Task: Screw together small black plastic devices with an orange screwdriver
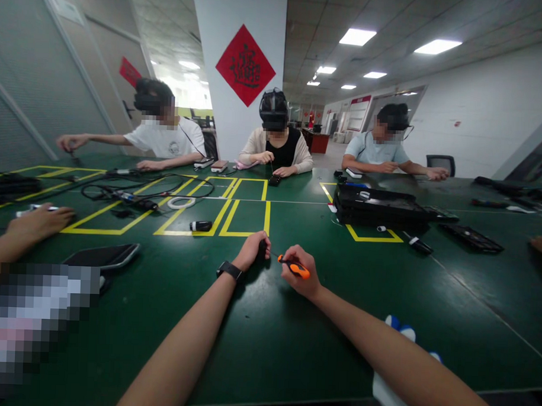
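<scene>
In the middle of the head view, my right hand (300, 270) is closed around an orange and black screwdriver (299, 268). Its thin shaft points left, toward my left hand. My left hand (253, 250), with a black watch (229, 271) on the wrist, is closed on a small black object (263, 249). Fingers cover much of that object, and its kind cannot be made out. The screwdriver's tip is close to it; whether they touch is not clear. Both hands are just above the green table (266, 345).
A black cylinder with a white band (201, 226) lies ahead on yellow tape lines. Black cables (133, 198) and a white tape roll (181, 203) are to the left. Black casings (377, 204) sit at right. Several people work around the table; one person's hand (43, 219) rests at left.
</scene>
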`<state>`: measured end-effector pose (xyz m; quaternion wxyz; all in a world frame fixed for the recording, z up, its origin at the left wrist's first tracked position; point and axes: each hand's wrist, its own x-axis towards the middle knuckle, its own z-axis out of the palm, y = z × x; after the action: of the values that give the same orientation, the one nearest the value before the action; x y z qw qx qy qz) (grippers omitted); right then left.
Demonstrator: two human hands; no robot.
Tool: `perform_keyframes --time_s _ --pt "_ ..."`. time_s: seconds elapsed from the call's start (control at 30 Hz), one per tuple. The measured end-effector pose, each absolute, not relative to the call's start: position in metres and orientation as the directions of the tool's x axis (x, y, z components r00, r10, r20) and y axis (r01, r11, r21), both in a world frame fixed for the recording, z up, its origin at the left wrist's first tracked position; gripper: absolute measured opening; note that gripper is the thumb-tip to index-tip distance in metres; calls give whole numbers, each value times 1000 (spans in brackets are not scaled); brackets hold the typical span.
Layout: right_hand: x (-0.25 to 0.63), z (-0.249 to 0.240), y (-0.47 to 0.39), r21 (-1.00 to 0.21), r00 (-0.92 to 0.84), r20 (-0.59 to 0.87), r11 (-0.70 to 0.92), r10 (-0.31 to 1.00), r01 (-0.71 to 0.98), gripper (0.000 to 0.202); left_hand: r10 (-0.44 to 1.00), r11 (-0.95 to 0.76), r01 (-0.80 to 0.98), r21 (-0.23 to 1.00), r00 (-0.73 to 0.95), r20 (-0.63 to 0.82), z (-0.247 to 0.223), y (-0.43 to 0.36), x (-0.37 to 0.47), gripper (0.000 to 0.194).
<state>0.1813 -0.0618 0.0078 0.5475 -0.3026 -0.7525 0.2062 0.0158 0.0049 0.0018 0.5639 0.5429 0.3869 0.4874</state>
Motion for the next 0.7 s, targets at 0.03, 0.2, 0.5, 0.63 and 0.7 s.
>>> perform_keyframes --time_s 0.03,0.2,0.5,0.63,0.7 --pt "181 8 -61 -618 -236 715 753 658 229 13 966 -85 -129 988 234 114 3 4 16 29" --pt "181 13 -61 -566 -245 746 783 620 259 5 954 -193 -51 980 224 199 7 2 16 31" --pt "180 10 -62 -675 -118 674 673 729 301 12 942 -265 71 962 231 243 4 1 16 26" --pt "182 9 -61 -644 -215 685 717 696 268 7 949 -261 89 961 206 239 7 -1 17 27" --pt "183 11 -61 -599 -265 710 758 652 258 8 947 -278 98 956 192 256 8 -2 18 27"
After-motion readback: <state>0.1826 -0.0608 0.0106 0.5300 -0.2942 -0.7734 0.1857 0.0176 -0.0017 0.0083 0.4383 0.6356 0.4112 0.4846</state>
